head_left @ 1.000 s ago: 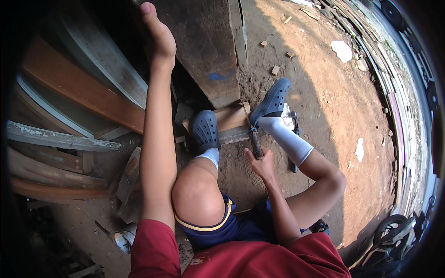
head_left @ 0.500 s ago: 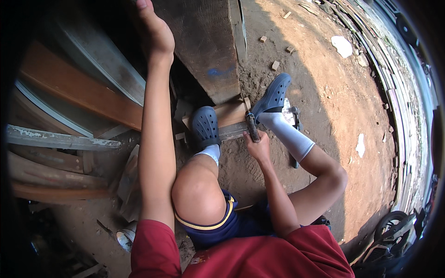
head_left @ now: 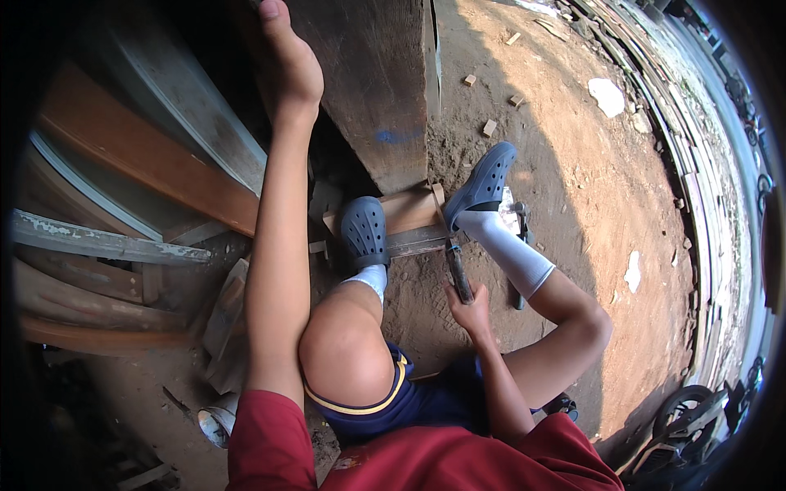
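My right hand (head_left: 473,308) grips the handle of a handsaw (head_left: 455,266). Its blade runs up into the end of a light wooden block (head_left: 409,211) lying on the dirt. A foot in a grey clog (head_left: 365,231) presses on the left part of that block, and the other grey clog (head_left: 485,182) stands on the ground just right of it. My left hand (head_left: 288,67) reaches far up and holds the edge of a big dark wooden beam (head_left: 372,90). The fingertips are cut off by the picture's top edge.
A hammer (head_left: 521,245) lies on the dirt behind the white-socked leg. Stacked planks and boards (head_left: 123,213) fill the left side. Small wood offcuts (head_left: 490,127) dot the red earth. More stacked timber lines the right rim, with a wheel (head_left: 684,405) at lower right.
My right hand pushed the saw forward toward the block, then drew it back toward my body. The left hand stayed on the beam and both feet kept their places.
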The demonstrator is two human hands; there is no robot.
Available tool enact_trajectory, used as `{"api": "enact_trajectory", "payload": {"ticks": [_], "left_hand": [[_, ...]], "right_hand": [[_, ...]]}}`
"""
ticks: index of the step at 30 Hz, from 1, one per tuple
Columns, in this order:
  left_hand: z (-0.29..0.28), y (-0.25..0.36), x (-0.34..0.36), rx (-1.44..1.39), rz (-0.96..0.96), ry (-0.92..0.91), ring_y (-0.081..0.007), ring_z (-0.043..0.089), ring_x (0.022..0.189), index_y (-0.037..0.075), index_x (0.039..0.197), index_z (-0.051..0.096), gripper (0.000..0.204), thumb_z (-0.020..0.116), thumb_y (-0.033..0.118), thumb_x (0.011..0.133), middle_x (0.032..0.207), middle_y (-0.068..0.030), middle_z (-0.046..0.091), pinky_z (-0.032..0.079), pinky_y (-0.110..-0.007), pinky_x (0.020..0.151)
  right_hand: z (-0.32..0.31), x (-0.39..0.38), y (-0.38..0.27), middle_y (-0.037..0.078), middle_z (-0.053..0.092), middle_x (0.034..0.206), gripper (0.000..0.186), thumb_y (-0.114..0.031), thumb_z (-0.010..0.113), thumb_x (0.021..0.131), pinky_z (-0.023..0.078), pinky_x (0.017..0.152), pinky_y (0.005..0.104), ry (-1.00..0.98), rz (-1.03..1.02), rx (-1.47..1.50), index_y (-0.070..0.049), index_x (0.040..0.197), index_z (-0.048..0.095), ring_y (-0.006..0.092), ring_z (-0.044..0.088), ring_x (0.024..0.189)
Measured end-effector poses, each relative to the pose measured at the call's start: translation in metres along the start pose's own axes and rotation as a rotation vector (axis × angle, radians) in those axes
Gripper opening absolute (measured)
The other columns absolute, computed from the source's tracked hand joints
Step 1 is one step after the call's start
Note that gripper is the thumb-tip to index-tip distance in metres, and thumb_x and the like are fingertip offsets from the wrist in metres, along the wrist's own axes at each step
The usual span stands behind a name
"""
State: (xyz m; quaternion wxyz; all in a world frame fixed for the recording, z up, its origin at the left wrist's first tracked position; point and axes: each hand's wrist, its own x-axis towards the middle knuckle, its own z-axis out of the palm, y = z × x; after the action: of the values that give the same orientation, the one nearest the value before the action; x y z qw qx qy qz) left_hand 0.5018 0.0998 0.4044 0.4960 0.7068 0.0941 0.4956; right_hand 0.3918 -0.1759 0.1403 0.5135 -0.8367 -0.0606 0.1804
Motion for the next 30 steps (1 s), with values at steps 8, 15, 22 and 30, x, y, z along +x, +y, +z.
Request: {"api": "enact_trajectory", "payload": {"ticks": [8, 15, 22, 30], "left_hand": [[-0.007, -0.016, 0.007, -0.004, -0.011, -0.013, -0.0247, -0.003, 0.143, -0.006, 0.144, 0.005, 0.093, 0.019, 0.069, 0.09, 0.154, -0.0172, -0.002, 0.003, -0.037, 0.115], [0.004, -0.005, -0.002, -0.06, -0.055, 0.025, -0.0251, -0.003, 0.143, -0.006, 0.144, 0.002, 0.091, 0.02, 0.066, 0.091, 0.154, -0.0163, -0.005, 0.003, -0.036, 0.115], [-0.004, -0.013, 0.005, -0.039, -0.027, 0.018, -0.0256, -0.002, 0.143, -0.004, 0.145, 0.002, 0.094, 0.021, 0.069, 0.089, 0.154, -0.0166, -0.003, 0.004, -0.037, 0.115], [-0.004, -0.017, 0.004, -0.066, -0.091, 0.021, -0.0271, 0.004, 0.142, -0.004, 0.145, 0.005, 0.097, 0.022, 0.072, 0.087, 0.154, -0.0177, 0.003, 0.006, -0.036, 0.115]], "right_hand": [[0.019, 0.025, -0.003, 0.002, 0.04, 0.05, 0.033, -0.019, 0.065, 0.079, 0.034, 0.047, 0.0313, 0.072, -0.07, 0.103, 0.002, 0.06, 0.047, 0.0079, 0.038, 0.051], [0.011, 0.036, -0.016, 0.008, 0.042, 0.05, 0.028, -0.015, 0.065, 0.078, 0.038, 0.051, 0.0334, 0.057, -0.003, 0.115, 0.003, 0.064, 0.049, 0.0111, 0.04, 0.051], [0.002, -0.011, 0.008, 0.002, 0.035, 0.051, 0.032, -0.017, 0.066, 0.078, 0.033, 0.047, 0.0315, 0.033, -0.073, 0.073, 0.001, 0.061, 0.045, 0.0082, 0.035, 0.051], [0.004, 0.009, -0.014, 0.009, 0.042, 0.051, 0.028, -0.016, 0.066, 0.075, 0.038, 0.051, 0.034, 0.028, -0.006, 0.11, 0.002, 0.061, 0.048, 0.0113, 0.041, 0.051]]}}
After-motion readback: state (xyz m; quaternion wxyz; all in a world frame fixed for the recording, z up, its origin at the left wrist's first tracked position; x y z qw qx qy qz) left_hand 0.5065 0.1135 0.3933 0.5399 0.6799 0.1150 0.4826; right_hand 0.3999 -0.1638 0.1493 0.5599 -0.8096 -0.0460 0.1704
